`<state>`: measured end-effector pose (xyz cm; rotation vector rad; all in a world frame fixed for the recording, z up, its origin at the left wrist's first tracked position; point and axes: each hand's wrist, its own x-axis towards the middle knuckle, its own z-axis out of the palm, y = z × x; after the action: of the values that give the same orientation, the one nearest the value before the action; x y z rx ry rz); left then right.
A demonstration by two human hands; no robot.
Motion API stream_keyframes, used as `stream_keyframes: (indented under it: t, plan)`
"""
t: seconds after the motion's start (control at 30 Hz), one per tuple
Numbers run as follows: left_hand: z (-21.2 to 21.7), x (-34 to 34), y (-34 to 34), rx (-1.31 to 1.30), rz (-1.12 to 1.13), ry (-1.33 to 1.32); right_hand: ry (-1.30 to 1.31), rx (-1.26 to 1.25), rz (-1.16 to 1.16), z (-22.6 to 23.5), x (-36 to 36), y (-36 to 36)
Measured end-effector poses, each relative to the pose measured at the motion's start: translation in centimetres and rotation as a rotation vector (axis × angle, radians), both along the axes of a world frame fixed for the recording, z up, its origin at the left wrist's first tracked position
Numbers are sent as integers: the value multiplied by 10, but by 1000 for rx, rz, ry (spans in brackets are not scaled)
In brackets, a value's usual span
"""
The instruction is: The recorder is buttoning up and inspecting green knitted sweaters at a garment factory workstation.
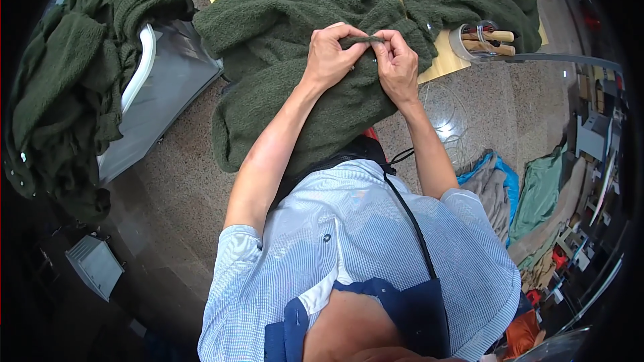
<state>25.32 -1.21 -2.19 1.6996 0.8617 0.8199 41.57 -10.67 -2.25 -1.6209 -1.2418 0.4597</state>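
A dark green knitted garment [282,87] lies spread over the table edge and hangs down over my lap. My left hand [331,55] pinches a folded edge of it between thumb and fingers. Close beside it, my right hand [397,67] is closed on the same edge, its thumb and forefinger pressed together. Between the two hands a short strip of the knit edge is stretched. A few small shiny dots, perhaps buttons, show on the knit near my fingers. What lies under the fingertips is hidden.
A pale wooden table [443,66] holds a clear round container [463,45] of wooden-handled tools at its right. More green knitwear [60,74] is heaped over a grey-white bin [164,87] at left. Clear cord [451,121] and cloth bundles [488,191] lie on the floor at right.
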Motion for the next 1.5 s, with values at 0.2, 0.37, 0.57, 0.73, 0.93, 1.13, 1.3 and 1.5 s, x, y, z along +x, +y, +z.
stream_keyframes:
  t: [0.2, 0.37, 0.57, 0.73, 0.93, 1.13, 1.3, 1.5]
  plan:
    - [-5, -1, 1, 5, -16, -111, 48, 4, 1, -1, 0, -3]
    - [-1, 3, -1, -21, -28, 52, 105, 22, -15, -1, -2, -1]
    - [-6, 6, 4, 207, -23, 105, 0, -12, -1, 1, -2, -1]
    - [-8, 4, 5, 191, -1, 120, -24, 3, 126, 19, 10, -21]
    - [-7, 2, 5, 166, -46, 85, -473, 25, 388, 28, 24, -32]
    - [-8, 3, 2, 279, -56, 108, -643, -29, 379, 23, 30, -28]
    - [-6, 4, 0, 319, 2, 93, -600, -34, 323, 30, 21, -35]
    - [-8, 5, -1, 331, 36, -29, -568, -71, 352, 27, 30, -36]
